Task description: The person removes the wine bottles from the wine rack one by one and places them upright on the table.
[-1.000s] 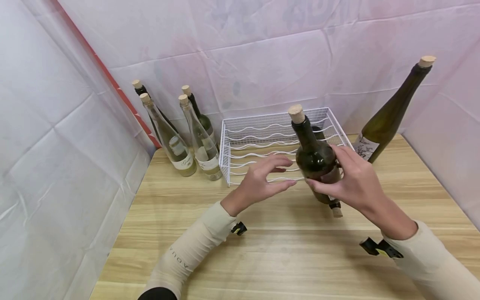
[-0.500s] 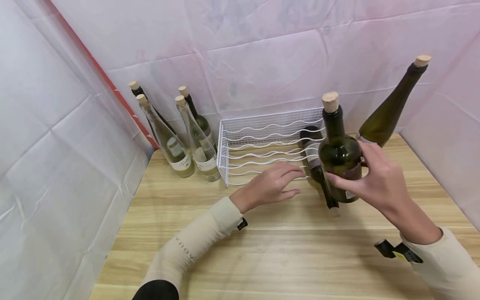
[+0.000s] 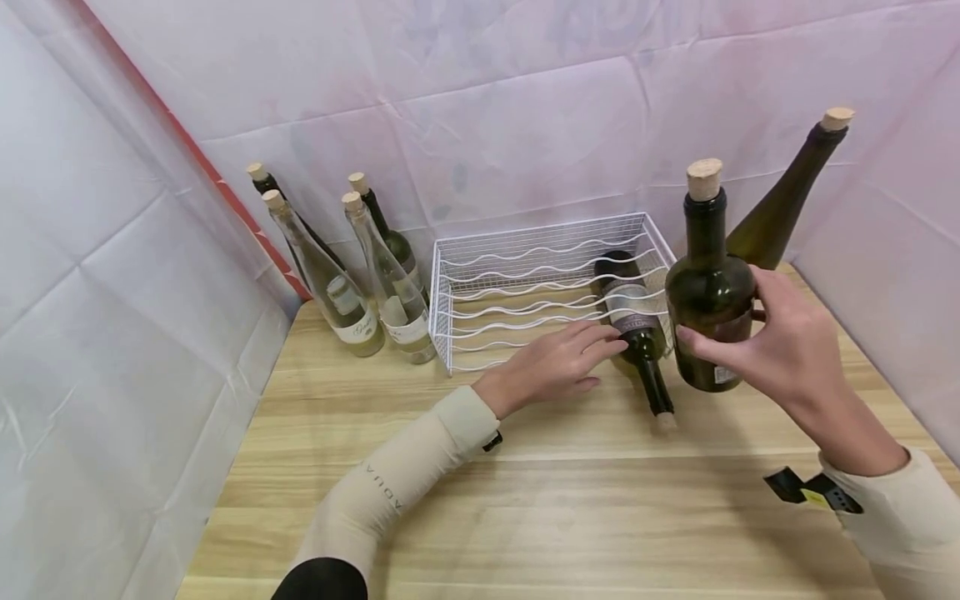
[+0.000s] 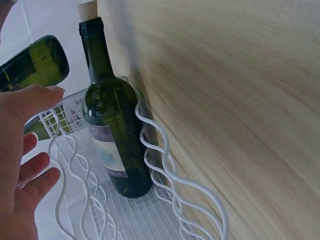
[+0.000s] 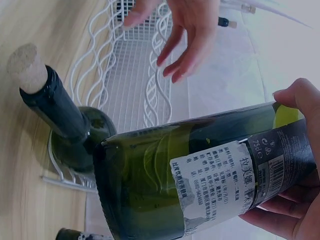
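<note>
My right hand (image 3: pixel 795 342) grips a dark green wine bottle (image 3: pixel 708 292) by its body, cork up, over the right end of the white wire wine rack (image 3: pixel 442 283). The right wrist view shows a printed label (image 5: pixel 215 185) on this bottle. A second dark green wine bottle (image 3: pixel 626 308) lies in the rack's right-hand part, its corked neck jutting over the front toward me. My left hand (image 3: pixel 551 367) is beside that lying bottle at the rack's front, fingers loosely bent and holding nothing. In the left wrist view its thumb (image 4: pixel 42 95) overlaps the raised bottle.
Two clear corked bottles (image 3: pixel 322 283) and two dark ones stand on the wooden table (image 3: pixel 525 517) left of the rack. A tall green bottle (image 3: pixel 780 200) stands behind the raised one at right. White sheeting (image 3: pixel 525 125) hangs behind and at both sides.
My right hand has carried the upright bottle rightward, so the lying bottle in the rack now shows. My left hand has moved a little right, closer to that lying bottle.
</note>
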`<state>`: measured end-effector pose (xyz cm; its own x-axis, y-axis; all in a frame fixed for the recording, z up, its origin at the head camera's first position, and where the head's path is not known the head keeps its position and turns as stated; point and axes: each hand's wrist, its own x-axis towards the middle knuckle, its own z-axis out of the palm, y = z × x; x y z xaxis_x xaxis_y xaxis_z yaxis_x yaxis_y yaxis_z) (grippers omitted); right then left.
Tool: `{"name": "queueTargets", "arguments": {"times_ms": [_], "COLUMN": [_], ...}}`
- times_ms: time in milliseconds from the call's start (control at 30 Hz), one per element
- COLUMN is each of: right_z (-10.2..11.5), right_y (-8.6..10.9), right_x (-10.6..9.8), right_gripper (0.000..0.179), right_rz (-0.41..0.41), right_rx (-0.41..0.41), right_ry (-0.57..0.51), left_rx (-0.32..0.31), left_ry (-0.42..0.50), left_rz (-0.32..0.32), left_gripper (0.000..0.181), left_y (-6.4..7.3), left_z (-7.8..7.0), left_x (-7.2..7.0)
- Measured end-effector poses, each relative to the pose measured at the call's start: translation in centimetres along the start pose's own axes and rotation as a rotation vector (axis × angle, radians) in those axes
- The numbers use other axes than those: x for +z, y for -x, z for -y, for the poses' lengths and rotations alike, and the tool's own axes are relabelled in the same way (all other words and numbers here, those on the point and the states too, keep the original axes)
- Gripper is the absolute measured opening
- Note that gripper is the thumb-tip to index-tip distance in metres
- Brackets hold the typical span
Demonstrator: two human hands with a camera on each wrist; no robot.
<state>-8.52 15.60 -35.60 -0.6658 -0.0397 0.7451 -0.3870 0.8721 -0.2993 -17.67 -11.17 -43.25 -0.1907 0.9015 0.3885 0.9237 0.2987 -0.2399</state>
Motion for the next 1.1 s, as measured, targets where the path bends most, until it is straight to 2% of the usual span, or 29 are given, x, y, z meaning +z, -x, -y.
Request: {"name": "queueTargets", "arguments": {"times_ms": [233,300,433,600,767,900,1100], "right_z": [-1.1,-1.6,-2.3,-3.1,-4.1,-4.7,-5.7], "right_y": [0.3,0.2,-0.1,0.0,0.1,0.0,-0.1], "right_x": [-0.8,-0.9,-0.9,-0.7,-0.7,-0.9,-0.4], "right_gripper": [0.072,0.070,0.070,0.070,0.070,0.065,0.064], "right_rz": [0.047,0.063,0.078,0.076,0.106,0.127,0.129], "right_rx": [0.182,0.246,0.321,0.332,0.395,0.455,0.455], "right_ry": [0.022,0.015,0.004,0.012,0.024,0.036,0.063], "left_rx": [0.037,0.040,0.032,0.069,0.096,0.094,0.084], "left_ry": [-0.088,-0.093,-0.133,-0.184,-0.225,-0.241,-0.276], "left_rz": [0.057,0.060,0.058,0.043,0.015,-0.006,-0.006], "left_gripper": [0.061,0.060,0.062,0.067,0.052,0.052,0.056], "left_y": [-0.7,-1.0,-1.6,-2.1,-2.8,-3.5,-4.2], "left_z": [-0.6,-0.6,-0.5,-0.8,-0.9,-0.8,-1.1], "left_x": [1.3,1.5,1.7,2.5,3.2,3.6,3.9]}}
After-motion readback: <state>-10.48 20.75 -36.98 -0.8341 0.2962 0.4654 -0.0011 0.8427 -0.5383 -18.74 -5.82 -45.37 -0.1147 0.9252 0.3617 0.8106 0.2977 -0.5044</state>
